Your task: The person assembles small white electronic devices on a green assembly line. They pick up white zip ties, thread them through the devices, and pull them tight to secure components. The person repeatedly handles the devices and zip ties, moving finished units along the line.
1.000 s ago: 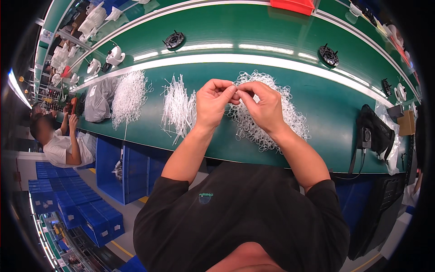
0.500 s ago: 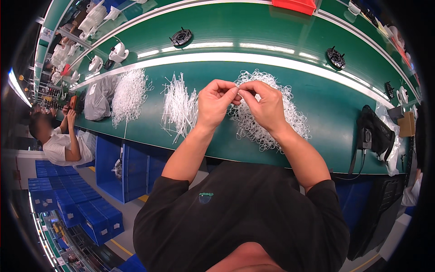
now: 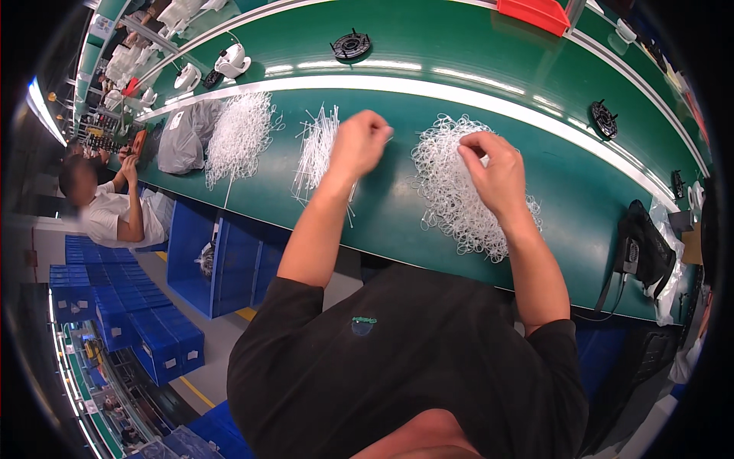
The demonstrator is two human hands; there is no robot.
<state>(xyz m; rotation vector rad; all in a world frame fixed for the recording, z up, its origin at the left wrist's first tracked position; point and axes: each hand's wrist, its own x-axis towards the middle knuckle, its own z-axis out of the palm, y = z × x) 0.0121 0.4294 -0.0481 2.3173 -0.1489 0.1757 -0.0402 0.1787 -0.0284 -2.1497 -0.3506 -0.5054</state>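
Observation:
My left hand (image 3: pixel 358 151) is closed beside a pile of straight white cable ties (image 3: pixel 316 145), its fingertips bunched and slightly blurred. Whether a tie is between those fingers cannot be made out. To the right, my right hand (image 3: pixel 498 174) hovers over a heap of white cable ties closed into small loops (image 3: pixel 451 191). Its thumb and index finger are pinched close together, and anything held there is too small to name. A second heap of thin white looped ties (image 3: pixel 241 138) lies farther left.
Left of the heaps sits a grey plastic bag (image 3: pixel 182 141). A black bag (image 3: pixel 641 237) lies at the bench's right end. Black round parts (image 3: pixel 352 47) and a red tray (image 3: pixel 535 14) are beyond the white rail. Blue bins (image 3: pixel 191 260) stand below; a co-worker (image 3: pixel 115 206) works at far left.
My hands were together over the looped heap, fingertips meeting; now they are apart. The left has moved left toward the straight ties, the right stays over the loops. The view has shifted slightly.

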